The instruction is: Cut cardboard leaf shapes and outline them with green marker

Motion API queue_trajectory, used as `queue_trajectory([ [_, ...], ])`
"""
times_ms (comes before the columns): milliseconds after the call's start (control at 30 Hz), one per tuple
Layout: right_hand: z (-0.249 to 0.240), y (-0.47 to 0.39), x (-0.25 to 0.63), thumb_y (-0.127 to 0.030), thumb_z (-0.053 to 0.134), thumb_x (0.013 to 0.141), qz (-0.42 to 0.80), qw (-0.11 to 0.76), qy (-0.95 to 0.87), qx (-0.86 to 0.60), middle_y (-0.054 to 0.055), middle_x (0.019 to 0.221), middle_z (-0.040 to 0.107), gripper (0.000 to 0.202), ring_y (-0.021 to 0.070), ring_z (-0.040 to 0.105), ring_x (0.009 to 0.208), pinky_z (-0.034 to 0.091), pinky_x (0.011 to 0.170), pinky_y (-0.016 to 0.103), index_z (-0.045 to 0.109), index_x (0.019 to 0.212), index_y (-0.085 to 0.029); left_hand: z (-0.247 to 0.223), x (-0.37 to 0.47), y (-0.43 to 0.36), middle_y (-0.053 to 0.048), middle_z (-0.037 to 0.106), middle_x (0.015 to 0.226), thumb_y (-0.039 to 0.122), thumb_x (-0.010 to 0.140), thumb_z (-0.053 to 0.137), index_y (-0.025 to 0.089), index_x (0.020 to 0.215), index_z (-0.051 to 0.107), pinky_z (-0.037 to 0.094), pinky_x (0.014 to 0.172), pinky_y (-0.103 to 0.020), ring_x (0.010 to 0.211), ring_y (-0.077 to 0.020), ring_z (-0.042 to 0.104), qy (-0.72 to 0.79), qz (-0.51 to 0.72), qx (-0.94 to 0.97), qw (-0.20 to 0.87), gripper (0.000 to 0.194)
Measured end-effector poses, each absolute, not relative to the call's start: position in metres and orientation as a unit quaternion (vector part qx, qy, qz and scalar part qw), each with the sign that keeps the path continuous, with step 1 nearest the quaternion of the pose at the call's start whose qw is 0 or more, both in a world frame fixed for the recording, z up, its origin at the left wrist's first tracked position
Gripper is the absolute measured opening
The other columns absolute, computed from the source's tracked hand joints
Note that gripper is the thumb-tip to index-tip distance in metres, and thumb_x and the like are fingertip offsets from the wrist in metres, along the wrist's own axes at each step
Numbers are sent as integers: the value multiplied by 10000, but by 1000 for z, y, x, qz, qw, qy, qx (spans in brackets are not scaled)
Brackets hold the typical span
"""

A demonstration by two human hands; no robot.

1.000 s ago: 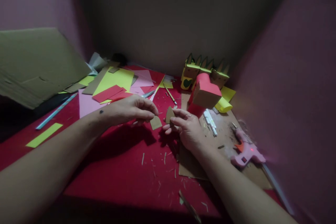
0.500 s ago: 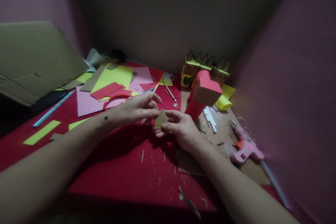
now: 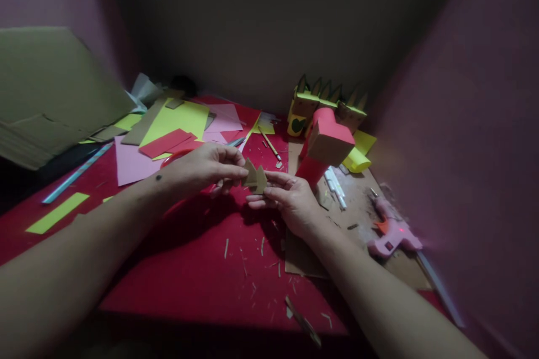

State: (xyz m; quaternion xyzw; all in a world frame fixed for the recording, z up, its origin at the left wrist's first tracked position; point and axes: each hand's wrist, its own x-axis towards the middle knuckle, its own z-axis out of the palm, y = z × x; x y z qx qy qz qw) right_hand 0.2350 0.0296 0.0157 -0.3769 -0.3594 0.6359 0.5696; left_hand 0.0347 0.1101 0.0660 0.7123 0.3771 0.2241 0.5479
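My left hand pinches a small pointed cardboard piece between thumb and fingers. A second pointed cardboard piece is gripped by my right hand, its thumb in front and its fingers behind. Side by side, the two pieces overlap at their edges with the points upward; whether they are joined I cannot tell. Just beyond my right hand stands a red paper-covered tube with a bare cardboard face. Red-handled scissors lie partly hidden behind my left hand.
Coloured paper sheets and a pencil lie at the back. A pink glue gun, its red light on, and white glue sticks rest on cardboard at right. Yellow spiky-topped boxes stand behind. Scraps litter the red cloth.
My left hand has drawn slightly left and down, and a second cardboard point now shows beside the first, in its fingers. My right hand has barely moved. The whole view has shifted slightly.
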Motion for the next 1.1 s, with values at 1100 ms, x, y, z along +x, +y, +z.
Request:
queue_trajectory([
  [1100, 14, 28, 234, -236, 929, 692, 597, 574, -400, -393, -14, 758, 815, 332, 175, 806, 641, 708, 673, 330, 659, 884, -231, 58, 58, 84, -5, 700, 579, 403, 908, 678, 205, 854, 725, 427, 460, -254, 477, -147, 603, 432, 186, 763, 444, 210],
])
